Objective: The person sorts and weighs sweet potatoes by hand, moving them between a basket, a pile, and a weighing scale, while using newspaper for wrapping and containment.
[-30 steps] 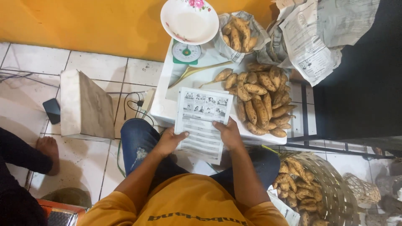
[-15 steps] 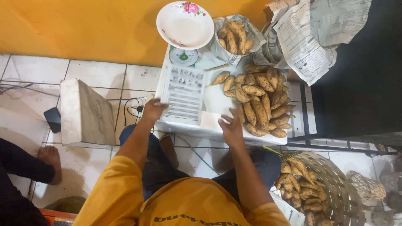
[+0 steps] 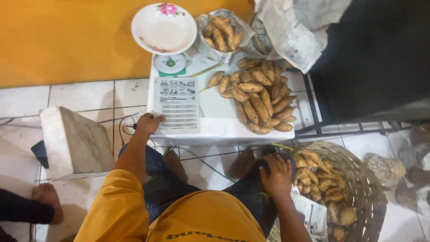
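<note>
Two hands are seen from the head camera, and both have shifted within the last second. The left hand (image 3: 149,123), which earlier flattened the printed sheet (image 3: 178,105) at the table's near edge, now pinches that sheet's lower left corner; the sheet has been slid up toward eleven o'clock, beside the small green scale (image 3: 169,63). The right hand (image 3: 277,175) has been withdrawn to the knee at five o'clock, fingers loosely spread and holding nothing, next to the wicker basket (image 3: 363,188) of tubers. So the paper appears laid out for wrapping. On the white table (image 3: 215,105), a heap of brown tubers (image 3: 260,96) lies at one o'clock. Behind, an orange wall and a white tiled floor are visible.
</note>
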